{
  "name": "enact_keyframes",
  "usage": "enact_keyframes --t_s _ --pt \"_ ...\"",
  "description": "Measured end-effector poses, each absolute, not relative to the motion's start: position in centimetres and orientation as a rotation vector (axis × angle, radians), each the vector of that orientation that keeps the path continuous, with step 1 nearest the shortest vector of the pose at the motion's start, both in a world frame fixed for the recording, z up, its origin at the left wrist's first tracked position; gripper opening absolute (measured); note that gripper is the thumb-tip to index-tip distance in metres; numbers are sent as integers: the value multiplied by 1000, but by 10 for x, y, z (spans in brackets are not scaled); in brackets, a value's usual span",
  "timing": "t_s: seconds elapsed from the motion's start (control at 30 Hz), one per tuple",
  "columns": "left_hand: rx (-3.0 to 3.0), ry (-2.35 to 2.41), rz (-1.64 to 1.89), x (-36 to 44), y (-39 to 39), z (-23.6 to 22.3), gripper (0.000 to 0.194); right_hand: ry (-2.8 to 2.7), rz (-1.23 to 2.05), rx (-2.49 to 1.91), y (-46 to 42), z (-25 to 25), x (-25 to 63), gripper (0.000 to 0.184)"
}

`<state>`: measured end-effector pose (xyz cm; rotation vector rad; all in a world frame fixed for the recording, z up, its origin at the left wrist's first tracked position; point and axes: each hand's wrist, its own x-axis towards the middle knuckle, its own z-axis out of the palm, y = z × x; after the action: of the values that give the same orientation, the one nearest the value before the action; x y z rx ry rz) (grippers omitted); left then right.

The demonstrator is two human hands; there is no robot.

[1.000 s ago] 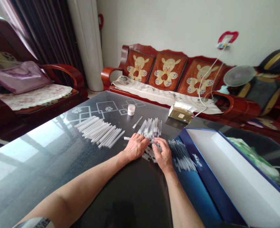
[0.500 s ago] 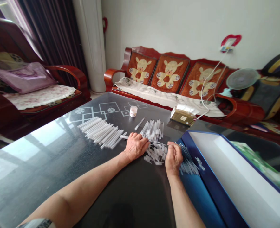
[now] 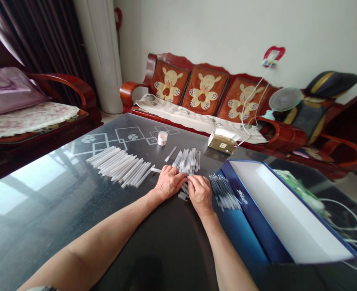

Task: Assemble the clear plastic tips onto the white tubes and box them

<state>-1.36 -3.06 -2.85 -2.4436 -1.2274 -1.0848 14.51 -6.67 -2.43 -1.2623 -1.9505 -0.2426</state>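
Here's my left hand [image 3: 167,182], clamped around a white tube [image 3: 155,170], its end poking out toward the row of tubes [image 3: 119,166] on the dark table [image 3: 166,242]. My right hand [image 3: 200,193] meets it, fingertips to fingertips; whether those are closed on anything, I can't tell! Small clear pieces [image 3: 182,197] lie beneath, and thin rods [image 3: 225,193] rest right beside the blue box [image 3: 248,198].

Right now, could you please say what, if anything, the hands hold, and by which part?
The left hand holds a slim white plastic-looking tube beyond its jutting left end, the exact spot hidden. Whether the right hand grips anything cannot be told.
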Motion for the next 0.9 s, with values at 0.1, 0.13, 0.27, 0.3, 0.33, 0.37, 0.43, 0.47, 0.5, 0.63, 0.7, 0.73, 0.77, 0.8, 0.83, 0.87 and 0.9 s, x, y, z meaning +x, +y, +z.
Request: enact_keyframes --t_s 0.1,0.13,0.27,0.3,0.33,0.37,0.43,0.47,0.5,0.63,0.7,0.73,0.77,0.8,0.83,0.87,0.9 --pt "-2429 -1233 -1115 -15 -28 -29 29 -1952 -203 -1340 -65 -17 160 23" --pt "-2418 -1244 -1125 -16 -27 -29 28 -1949 -218 -1415 -65 -12 168 23" --pt "-2404 -1262 -1125 -17 -27 -29 28 -1920 -348 -1985 -61 10 208 20" --pt "-2410 -1254 -1116 -17 -27 -30 28 -1906 -365 -2162 -60 15 218 20" --pt "-2419 -1244 -1105 -16 -27 -30 29 -1886 -367 -2298 -58 18 227 22" --pt "-2427 -1237 -1094 -16 -27 -30 29 -1867 -366 -2358 -57 20 234 23" --pt "-2439 -1231 -1077 -15 -26 -32 29 -1856 -357 -2451 -54 20 242 25" --pt "-2442 -1231 -1072 -15 -25 -33 29 -1859 -354 -2485 -54 20 244 26" --pt "-2445 -1230 -1070 -15 -24 -34 29 -1863 -354 -2525 -53 19 245 27" --pt "-2470 -1174 -1072 -15 -23 -33 32 -1871 -425 -2521 -54 15 239 26" --pt "-2488 -1117 -1094 -14 -27 -29 31 -1889 -468 -2374 -57 14 234 24" --pt "-2490 -1087 -1111 -14 -30 -26 30 -1897 -474 -2263 -58 12 230 23" --pt "-2486 -1055 -1129 -13 -33 -22 29 -1898 -464 -2130 -60 10 226 22" --pt "-2480 -1020 -1143 -12 -37 -18 29 -1885 -441 -1982 -62 8 220 22" --pt "-2475 -984 -1150 -11 -42 -14 29 -1858 -406 -1827 -64 4 214 22" --pt "-2477 -947 -1148 -10 -46 -10 29 -1815 -362 -1678 -67 1 208 23" --pt "-2489 -903 -1144 -9 -49 -8 31 -1761 -316 -1547 -69 -3 200 23"
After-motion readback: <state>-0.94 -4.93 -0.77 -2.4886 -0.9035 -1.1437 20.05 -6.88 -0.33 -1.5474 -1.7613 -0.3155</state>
